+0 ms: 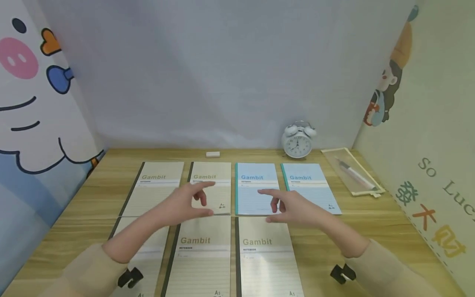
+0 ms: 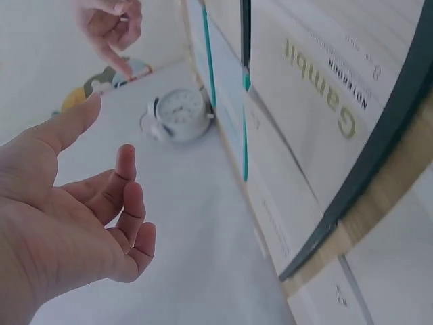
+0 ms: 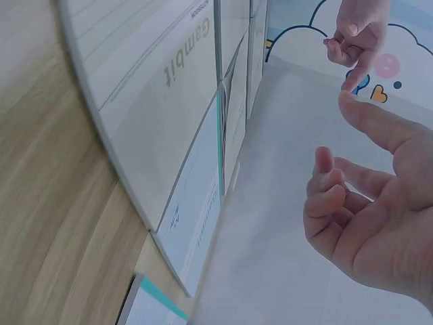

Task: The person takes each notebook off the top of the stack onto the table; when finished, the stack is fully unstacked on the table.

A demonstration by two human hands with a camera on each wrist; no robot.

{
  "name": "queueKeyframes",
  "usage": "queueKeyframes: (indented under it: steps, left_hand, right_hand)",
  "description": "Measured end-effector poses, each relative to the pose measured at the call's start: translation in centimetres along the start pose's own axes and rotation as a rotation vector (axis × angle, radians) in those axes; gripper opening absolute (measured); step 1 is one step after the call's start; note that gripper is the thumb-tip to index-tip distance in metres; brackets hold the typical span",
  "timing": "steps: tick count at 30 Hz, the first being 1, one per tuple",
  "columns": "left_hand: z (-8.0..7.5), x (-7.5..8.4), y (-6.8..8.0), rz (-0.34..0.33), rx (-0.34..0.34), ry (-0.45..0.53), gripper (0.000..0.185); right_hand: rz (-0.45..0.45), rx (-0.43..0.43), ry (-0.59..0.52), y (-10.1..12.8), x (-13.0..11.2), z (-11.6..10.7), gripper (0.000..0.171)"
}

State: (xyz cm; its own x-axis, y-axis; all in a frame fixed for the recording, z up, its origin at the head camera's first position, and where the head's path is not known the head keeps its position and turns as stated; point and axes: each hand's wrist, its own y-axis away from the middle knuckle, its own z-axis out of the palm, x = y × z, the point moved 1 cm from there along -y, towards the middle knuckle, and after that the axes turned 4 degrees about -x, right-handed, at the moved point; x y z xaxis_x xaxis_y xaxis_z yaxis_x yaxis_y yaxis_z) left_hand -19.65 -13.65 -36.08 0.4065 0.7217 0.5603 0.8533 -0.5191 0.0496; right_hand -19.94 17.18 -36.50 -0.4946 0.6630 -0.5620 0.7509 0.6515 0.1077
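Note:
My left hand hovers over the cream notebooks, nearest to the second one in the back row, a cream notebook with a dark spine. It holds nothing; thumb and index finger are spread apart, the other fingers loosely bent. Over the blue notebook with a teal spine is my right hand, in a similar pose and likewise holding nothing. Another blue notebook lies to its right. Closer to me are cream notebooks, including a left-middle notebook and a right notebook. Both wrist views show the palms with bare fingers.
A white alarm clock stands at the back of the wooden table. A small white block lies behind the notebooks. At the right is a clear zip pouch with a pen inside. Another cream notebook lies back left.

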Motion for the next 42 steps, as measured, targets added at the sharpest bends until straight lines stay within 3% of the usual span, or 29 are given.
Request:
queueKeyframes:
  steps: [7, 14, 20, 28, 35, 42]
  left_hand:
    - [-4.1, -5.1, 0.6, -0.009, 0.141, -0.004, 0.077]
    - [-5.4, -10.5, 1.3, -0.102, 0.225, -0.012, 0.087]
    - [-5.1, -14.5, 1.7, -0.141, 0.229, 0.028, 0.092]
    - [-4.7, -18.2, 3.0, -0.175, 0.200, 0.002, 0.099]
    - [-4.5, -22.4, 4.1, -0.233, 0.159, 0.025, 0.109]
    - [-4.6, -24.2, 4.2, -0.262, 0.129, -0.011, 0.116]
  right_hand:
    - [-0.039, 0.089, -0.048, -4.5, -1.4, 0.0, 0.064]
    - [-0.052, 0.112, -0.091, -9.0, -2.6, 1.0, 0.062]
    - [-0.019, 0.067, -0.110, -12.6, -3.6, 2.9, 0.067]
    - [-0.021, -0.022, -0.106, -16.4, -5.6, 5.8, 0.076]
    - [-0.041, -0.020, -0.082, -19.6, -6.5, 8.1, 0.079]
    - [-0.057, -0.019, -0.025, -21.4, -6.9, 10.0, 0.076]
